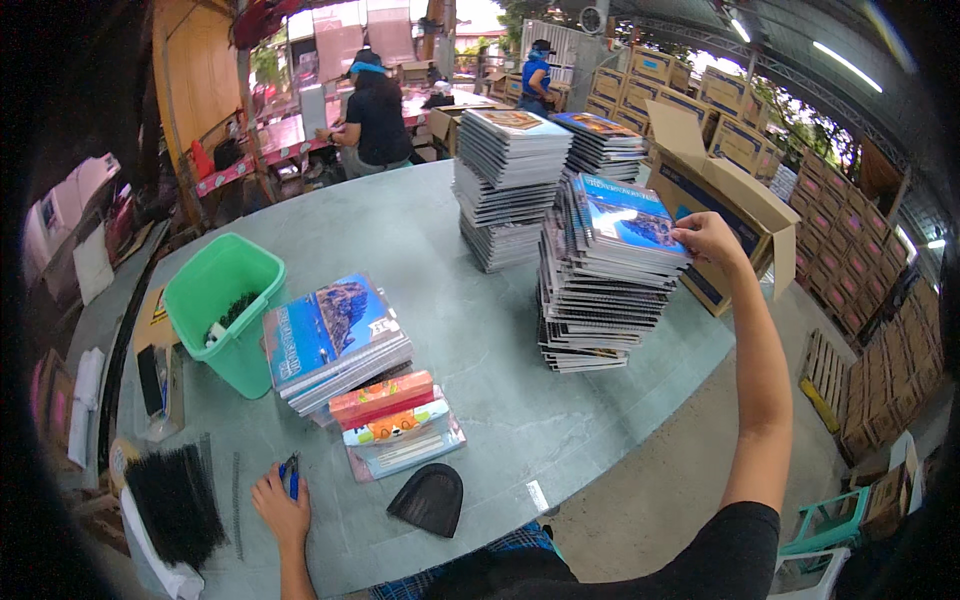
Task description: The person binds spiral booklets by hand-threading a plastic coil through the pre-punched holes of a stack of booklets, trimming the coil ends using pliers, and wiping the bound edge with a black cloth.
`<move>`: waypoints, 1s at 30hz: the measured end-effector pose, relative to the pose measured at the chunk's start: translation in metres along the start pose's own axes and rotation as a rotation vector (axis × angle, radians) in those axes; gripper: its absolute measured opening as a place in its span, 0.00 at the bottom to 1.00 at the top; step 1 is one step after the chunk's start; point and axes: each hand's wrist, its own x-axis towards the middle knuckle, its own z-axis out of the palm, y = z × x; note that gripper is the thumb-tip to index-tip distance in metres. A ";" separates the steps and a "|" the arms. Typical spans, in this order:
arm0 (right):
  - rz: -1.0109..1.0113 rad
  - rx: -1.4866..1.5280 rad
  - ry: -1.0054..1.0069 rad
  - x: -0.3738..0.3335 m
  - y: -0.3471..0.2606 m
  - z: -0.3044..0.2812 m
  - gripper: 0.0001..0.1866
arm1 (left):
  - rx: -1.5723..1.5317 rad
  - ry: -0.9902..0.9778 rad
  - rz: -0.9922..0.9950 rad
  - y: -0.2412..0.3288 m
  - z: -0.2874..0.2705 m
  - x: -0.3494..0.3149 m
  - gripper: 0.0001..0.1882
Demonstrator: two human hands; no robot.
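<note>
My right hand (708, 238) is closed on the corner of the top spiral notebook (630, 212), blue-covered, on a tall, uneven stack at the right of the table. Resting on the table at the lower left, my left hand (280, 512) has its fingers around blue-handled pliers (292, 478), jaws pointing away from me. Beside it lie a loose black binding coil (237, 505) and a bundle of black coils (175, 505). A shorter pile of blue-covered books (335, 330) sits at the middle left, with a red and orange patterned pouch (385, 398) in front.
A green bin (248, 365) with black bits inside stands at the left. Behind the notebooks rise more stacks (512, 180) and an open carton (715, 225). A black mesh pad (428, 500) lies near me. Two people (385, 125) are farther back; cartons line the right.
</note>
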 end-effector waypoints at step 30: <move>-1.336 -0.269 -0.489 -0.156 -0.209 0.395 0.24 | -0.142 0.093 -0.060 0.000 -0.010 0.001 0.21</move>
